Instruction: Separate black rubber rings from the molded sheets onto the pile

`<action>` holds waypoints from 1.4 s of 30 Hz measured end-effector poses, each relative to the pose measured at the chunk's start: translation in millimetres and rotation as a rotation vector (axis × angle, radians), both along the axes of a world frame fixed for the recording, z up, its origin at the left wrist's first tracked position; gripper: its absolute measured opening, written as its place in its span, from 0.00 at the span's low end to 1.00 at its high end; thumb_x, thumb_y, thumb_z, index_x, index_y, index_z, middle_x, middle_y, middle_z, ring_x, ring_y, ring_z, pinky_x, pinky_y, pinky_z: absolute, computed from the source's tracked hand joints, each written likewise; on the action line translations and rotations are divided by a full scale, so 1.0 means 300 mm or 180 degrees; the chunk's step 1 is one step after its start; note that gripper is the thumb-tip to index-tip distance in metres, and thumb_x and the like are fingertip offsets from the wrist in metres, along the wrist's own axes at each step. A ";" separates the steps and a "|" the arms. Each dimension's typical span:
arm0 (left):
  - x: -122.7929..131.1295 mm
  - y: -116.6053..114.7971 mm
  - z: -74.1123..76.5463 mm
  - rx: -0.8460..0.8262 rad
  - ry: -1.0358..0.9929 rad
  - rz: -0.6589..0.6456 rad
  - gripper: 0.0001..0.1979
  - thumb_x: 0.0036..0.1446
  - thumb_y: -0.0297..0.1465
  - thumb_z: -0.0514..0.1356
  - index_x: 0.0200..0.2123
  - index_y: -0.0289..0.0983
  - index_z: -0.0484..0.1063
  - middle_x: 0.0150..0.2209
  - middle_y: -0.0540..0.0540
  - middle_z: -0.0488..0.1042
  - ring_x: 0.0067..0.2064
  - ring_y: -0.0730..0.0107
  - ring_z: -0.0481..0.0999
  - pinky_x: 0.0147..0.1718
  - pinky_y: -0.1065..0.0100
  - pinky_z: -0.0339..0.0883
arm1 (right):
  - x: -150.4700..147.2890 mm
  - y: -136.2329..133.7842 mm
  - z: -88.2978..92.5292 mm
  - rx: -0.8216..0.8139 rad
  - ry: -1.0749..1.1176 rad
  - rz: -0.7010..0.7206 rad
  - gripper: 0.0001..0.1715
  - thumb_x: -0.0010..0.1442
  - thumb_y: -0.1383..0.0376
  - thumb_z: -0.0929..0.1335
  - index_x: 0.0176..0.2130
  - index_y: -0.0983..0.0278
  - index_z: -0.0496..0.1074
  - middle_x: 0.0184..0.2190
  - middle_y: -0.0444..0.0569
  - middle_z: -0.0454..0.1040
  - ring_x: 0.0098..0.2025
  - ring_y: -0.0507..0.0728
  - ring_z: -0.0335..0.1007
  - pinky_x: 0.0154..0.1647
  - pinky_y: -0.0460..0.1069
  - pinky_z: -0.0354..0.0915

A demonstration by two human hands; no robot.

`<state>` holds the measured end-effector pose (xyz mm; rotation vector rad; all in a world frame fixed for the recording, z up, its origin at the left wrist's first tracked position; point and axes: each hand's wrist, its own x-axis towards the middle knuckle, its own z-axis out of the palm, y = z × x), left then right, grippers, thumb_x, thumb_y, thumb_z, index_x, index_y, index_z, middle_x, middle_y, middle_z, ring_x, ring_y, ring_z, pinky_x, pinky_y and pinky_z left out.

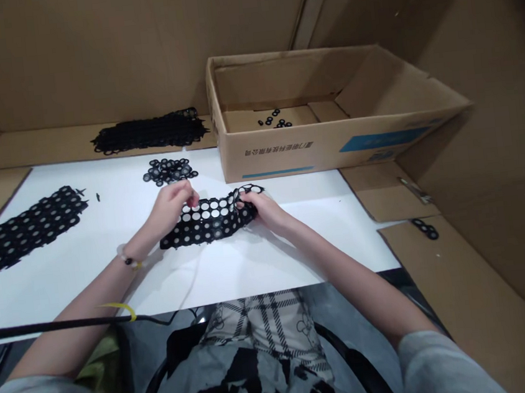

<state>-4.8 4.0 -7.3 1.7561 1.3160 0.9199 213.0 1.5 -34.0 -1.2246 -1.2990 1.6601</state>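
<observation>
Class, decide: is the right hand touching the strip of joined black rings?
Touching: the head view shows the right hand clasping the strip of joined black rings.

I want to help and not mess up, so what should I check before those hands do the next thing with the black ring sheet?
1. Left hand pinching the black ring sheet: ok.
2. Right hand holding the sheet's other end: ok.
3. Sheet lying flat: not ok, its right end curls up.
4. Cardboard box open, with loose black rings inside: ok.
5. Rings hidden under the left hand unbroken: cannot tell.

Two hands (169, 209) (264, 214) on one black strip (210, 232) (perforated)
</observation>
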 end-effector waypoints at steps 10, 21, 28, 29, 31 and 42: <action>0.077 -0.088 -0.031 0.0891 0.1841 -0.0558 0.15 0.66 0.35 0.47 0.28 0.38 0.64 0.26 0.46 0.68 0.31 0.64 0.67 0.32 0.64 0.58 | 0.005 -0.014 0.011 0.0176 0.0570 0.0208 0.24 0.41 0.61 0.78 0.30 0.61 0.62 0.28 0.39 0.70 0.31 0.51 0.66 0.41 0.49 0.64; 0.071 -0.084 -0.027 0.0499 0.1007 -0.0997 0.18 0.68 0.38 0.45 0.27 0.38 0.62 0.28 0.48 0.67 0.31 0.68 0.67 0.34 0.66 0.60 | -0.012 -0.028 0.005 0.0249 0.0702 0.0299 0.21 0.43 0.62 0.78 0.31 0.62 0.66 0.30 0.40 0.68 0.34 0.50 0.65 0.43 0.48 0.63; -0.004 0.004 -0.004 0.0351 -0.0334 0.0576 0.17 0.64 0.30 0.45 0.21 0.38 0.59 0.23 0.49 0.67 0.28 0.70 0.66 0.32 0.68 0.61 | 0.016 -0.007 0.002 0.0049 0.0379 0.0004 0.23 0.40 0.63 0.77 0.35 0.62 0.66 0.37 0.42 0.69 0.39 0.52 0.66 0.51 0.51 0.63; -0.022 0.022 0.000 0.0467 -0.0665 0.0883 0.16 0.62 0.29 0.45 0.21 0.39 0.57 0.21 0.50 0.65 0.27 0.71 0.66 0.30 0.68 0.60 | 0.024 -0.003 0.005 0.0076 0.0242 0.0047 0.22 0.41 0.63 0.76 0.34 0.62 0.66 0.36 0.42 0.69 0.39 0.52 0.66 0.51 0.52 0.63; -0.045 0.041 0.006 0.0702 -0.0967 0.1125 0.15 0.61 0.28 0.47 0.21 0.39 0.56 0.21 0.51 0.63 0.26 0.72 0.64 0.28 0.69 0.58 | 0.035 0.002 0.012 0.0203 -0.0108 0.0209 0.18 0.43 0.63 0.75 0.34 0.62 0.67 0.34 0.42 0.69 0.38 0.53 0.66 0.50 0.53 0.64; 0.051 -0.062 -0.011 0.1098 0.1786 -0.0398 0.15 0.66 0.33 0.46 0.26 0.38 0.62 0.25 0.48 0.64 0.30 0.65 0.66 0.31 0.64 0.59 | 0.052 0.004 0.007 -0.0117 -0.0803 0.0662 0.08 0.48 0.64 0.73 0.29 0.64 0.72 0.26 0.47 0.73 0.28 0.56 0.70 0.31 0.53 0.69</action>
